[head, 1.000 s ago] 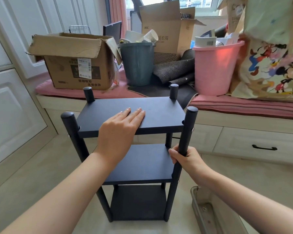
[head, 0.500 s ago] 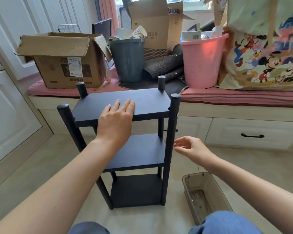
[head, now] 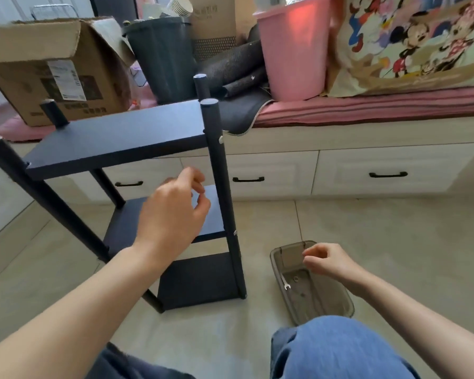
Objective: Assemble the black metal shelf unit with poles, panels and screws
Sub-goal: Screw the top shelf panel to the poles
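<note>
Upright on the tiled floor (head: 394,242) stands the black metal shelf unit (head: 137,170), three flat panels stacked between four round poles. Its top panel (head: 115,138) is bare, and the near right pole (head: 222,187) carries a small pale screw head (head: 220,139) level with that panel.

Just in front of the middle panel (head: 121,225) hangs the left hand (head: 173,212), touching nothing. Its fingers are loosely curled, thumb and forefinger close together, and whether something tiny sits between them cannot be told.

To the right of the unit, apart from it, a translucent grey plastic tray (head: 279,258) lies on the floor. Inside it are a small silver wrench (head: 285,283) and a few little fasteners (head: 296,279). The right hand (head: 329,261) is over the tray's far end, fingers bent inward with the tips gathered; what they pinch, if anything, is too small to make out.

Behind, a window seat with a pink cushion (head: 367,108) holds a cardboard box (head: 52,72), a dark grey bin (head: 164,56), a pink bucket (head: 293,47) and a cartoon-print bag (head: 411,39). White drawers with black handles (head: 388,175) run below the seat.
</note>
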The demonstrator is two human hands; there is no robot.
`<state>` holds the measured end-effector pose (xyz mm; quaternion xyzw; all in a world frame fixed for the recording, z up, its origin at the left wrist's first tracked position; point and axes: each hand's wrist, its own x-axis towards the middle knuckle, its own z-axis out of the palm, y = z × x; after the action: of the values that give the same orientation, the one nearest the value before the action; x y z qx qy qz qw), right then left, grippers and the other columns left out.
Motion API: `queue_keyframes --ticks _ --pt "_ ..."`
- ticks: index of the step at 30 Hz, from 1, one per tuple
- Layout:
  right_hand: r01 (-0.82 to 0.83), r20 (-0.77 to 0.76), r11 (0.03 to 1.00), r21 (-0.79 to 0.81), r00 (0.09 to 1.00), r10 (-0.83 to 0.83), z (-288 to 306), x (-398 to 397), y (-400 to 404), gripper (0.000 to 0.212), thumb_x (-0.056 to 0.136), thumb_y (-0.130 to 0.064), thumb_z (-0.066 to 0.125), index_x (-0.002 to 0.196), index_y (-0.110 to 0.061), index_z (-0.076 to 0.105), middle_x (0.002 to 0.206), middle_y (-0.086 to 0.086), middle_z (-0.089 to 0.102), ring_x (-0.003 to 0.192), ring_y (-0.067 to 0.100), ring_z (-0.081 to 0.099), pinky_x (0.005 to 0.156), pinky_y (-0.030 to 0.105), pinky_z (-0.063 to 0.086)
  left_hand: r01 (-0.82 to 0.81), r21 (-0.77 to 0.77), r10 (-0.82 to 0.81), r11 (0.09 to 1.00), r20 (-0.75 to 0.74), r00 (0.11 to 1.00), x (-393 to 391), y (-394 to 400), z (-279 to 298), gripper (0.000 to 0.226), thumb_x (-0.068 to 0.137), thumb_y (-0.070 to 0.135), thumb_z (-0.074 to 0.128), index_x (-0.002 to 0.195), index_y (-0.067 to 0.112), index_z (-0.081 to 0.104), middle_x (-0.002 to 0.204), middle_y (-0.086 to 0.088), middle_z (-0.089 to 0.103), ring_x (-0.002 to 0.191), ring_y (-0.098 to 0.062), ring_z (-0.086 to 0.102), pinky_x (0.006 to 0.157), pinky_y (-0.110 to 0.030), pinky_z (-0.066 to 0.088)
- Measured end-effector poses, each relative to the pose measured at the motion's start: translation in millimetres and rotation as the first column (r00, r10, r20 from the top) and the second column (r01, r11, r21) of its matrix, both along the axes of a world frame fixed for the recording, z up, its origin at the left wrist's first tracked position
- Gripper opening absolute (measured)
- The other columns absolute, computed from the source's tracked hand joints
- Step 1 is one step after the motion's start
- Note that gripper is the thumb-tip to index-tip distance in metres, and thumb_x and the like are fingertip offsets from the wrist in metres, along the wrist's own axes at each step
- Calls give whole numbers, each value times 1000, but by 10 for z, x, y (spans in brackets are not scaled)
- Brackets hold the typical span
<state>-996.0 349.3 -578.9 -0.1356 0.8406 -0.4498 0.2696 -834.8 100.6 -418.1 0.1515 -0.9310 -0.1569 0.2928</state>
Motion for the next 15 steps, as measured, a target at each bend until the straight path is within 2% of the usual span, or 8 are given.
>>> queue_keyframes --ticks 2,4,7,9,12,15 --pt "-7 16 999 45 1000 6 -284 -86 3 15 90 -7 66 104 -4 70 100 11 71 95 24 68 91 38 55 -32 227 -3 973 153 988 -109 -26 -91 29 95 29 65 122 28 53 109 15 64 101 -10 63 70 -23 51" --pt "-35 11 993 109 999 35 -568 -192 -30 12 89 -8 66 100 -6 71 98 9 71 91 20 66 86 33 53 -63 340 -21 938 237 971 -228 -37 -160 38 93 41 66 125 31 51 115 17 61 104 -5 61 66 -19 47" --pt "-119 5 968 219 993 121 -972 -377 -150 15 90 -15 66 103 -9 72 101 5 72 96 18 65 82 28 50 -74 338 -8 938 236 972 -371 -32 -209 41 89 51 66 124 33 52 115 18 62 99 -4 62 66 -17 42" --pt "-149 20 950 276 989 150 -1240 -476 -275 17 91 -17 66 105 -9 73 104 6 73 101 21 66 80 23 45 -46 314 -26 948 221 975 -418 -35 -239 31 90 48 66 116 37 55 110 23 63 95 1 63 69 -13 39" --pt "-167 34 914 371 985 167 -1623 -556 -489 20 93 -17 63 106 -4 70 109 13 72 109 28 64 78 25 42 -30 337 -46 941 217 975 -475 -34 -283 12 92 40 67 101 42 58 101 25 69 92 6 66 72 -13 42" --pt "-201 28 863 464 977 212 -1923 -569 -653 26 97 -19 59 112 1 61 118 20 66 115 36 59 85 31 45 -26 432 -73 902 212 975 -551 -62 -334 10 93 30 68 95 37 62 98 18 73 93 1 69 85 -26 53"
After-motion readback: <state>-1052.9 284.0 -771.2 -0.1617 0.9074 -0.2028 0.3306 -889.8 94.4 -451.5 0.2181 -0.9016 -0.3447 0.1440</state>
